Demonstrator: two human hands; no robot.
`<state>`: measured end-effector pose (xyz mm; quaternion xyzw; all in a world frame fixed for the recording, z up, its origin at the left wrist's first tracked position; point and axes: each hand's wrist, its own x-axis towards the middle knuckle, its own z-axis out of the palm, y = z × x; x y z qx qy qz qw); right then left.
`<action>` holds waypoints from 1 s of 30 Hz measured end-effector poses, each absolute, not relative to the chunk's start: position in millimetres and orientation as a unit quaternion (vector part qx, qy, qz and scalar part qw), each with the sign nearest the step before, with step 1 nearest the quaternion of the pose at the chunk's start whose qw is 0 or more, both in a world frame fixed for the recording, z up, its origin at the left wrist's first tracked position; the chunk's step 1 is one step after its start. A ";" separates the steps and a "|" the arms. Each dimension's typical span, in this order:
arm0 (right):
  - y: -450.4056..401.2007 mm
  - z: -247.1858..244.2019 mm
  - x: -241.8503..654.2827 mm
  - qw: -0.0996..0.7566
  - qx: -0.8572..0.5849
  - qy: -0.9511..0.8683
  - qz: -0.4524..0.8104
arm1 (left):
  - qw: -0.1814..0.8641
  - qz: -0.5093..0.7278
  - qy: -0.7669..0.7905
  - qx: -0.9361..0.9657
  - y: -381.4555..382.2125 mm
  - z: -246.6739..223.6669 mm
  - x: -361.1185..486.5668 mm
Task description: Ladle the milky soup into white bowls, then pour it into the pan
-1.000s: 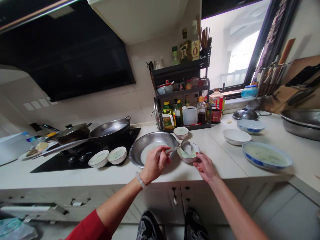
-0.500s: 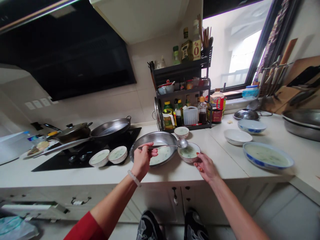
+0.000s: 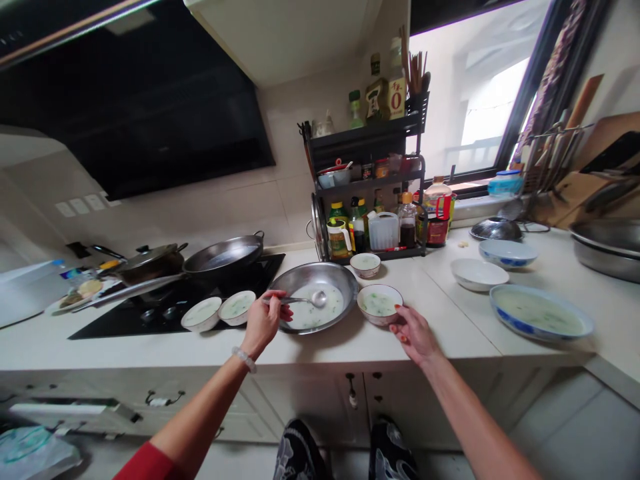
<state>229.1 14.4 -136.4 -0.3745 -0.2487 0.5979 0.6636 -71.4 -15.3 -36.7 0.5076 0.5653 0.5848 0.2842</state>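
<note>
My left hand (image 3: 265,323) is closed round the handle of a metal spoon (image 3: 319,299). The spoon's round head is over the wide steel basin (image 3: 352,288), which has pale soup with green bits in it. At the basin's right stands a small soup bowl (image 3: 381,301), filled with the same soup. My right hand (image 3: 414,335) grips that bowl's right side, fingertips at its rim. Behind it is another small filled bowl (image 3: 365,265). Two more filled bowls, the left one (image 3: 201,315) and the right one (image 3: 238,308), stand left of the basin.
A wok (image 3: 223,255) and a lidded pan (image 3: 145,263) are on the black hob (image 3: 117,323). A rack (image 3: 367,180) of bottles stands behind the basin. On the right are a blue-rimmed dish (image 3: 541,312) of soup, a white bowl (image 3: 479,275) and steel basins (image 3: 610,260).
My left hand has moved left, taking the spoon from over the small bowl back over the steel basin. My right hand has stayed at the small bowl.
</note>
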 end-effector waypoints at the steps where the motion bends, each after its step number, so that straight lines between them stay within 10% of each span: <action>1: 14.1 -136.1 229.1 0.663 -0.374 -0.249 0.598 | 0.287 0.577 0.563 0.517 -16.3 -39.1 -69.8; 30: 13.7 -135.6 229.0 0.667 -0.376 -0.241 0.597 | 0.360 0.672 0.550 0.340 -4.6 -21.7 -76.3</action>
